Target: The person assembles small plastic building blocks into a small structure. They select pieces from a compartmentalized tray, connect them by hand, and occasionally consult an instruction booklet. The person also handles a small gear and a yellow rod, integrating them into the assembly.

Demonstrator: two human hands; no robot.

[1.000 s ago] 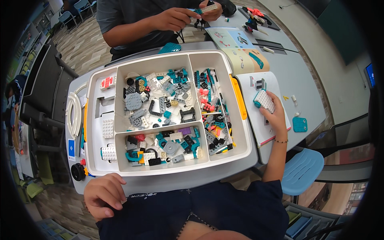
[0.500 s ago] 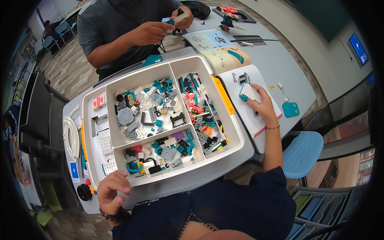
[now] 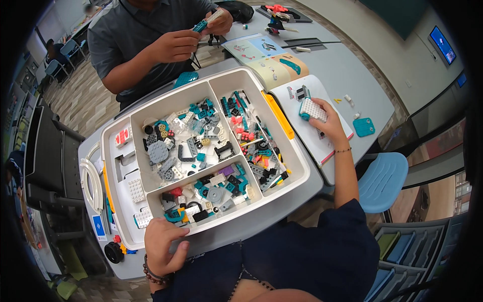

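In my right hand [image 3: 329, 121] is a small brick-built block [image 3: 311, 109], white and studded on top with teal along its side. My right fingers are closed on its near end, above the open instruction booklet [image 3: 297, 135]. My left hand [image 3: 165, 245] is at the near left rim of a white sorting tray [image 3: 271, 194], thumb and index finger apart and nothing in it. It seems to touch the rim. Loose building bricks [image 3: 216, 194] in teal, grey, black and white fill the tray's compartments.
Across the table a co-worker's hands [image 3: 183, 43] hold a teal and white brick piece [image 3: 205, 22]. A teal plate [image 3: 364, 127] and small white parts [image 3: 348, 99] lie right of the booklet. White tubing [image 3: 90, 173] and a black wheel [image 3: 113, 252] are at left.
My left hand has shifted right along the tray's near rim. My right hand keeps its hold on the block. The co-worker's piece has turned, and the whole view has shifted slightly.
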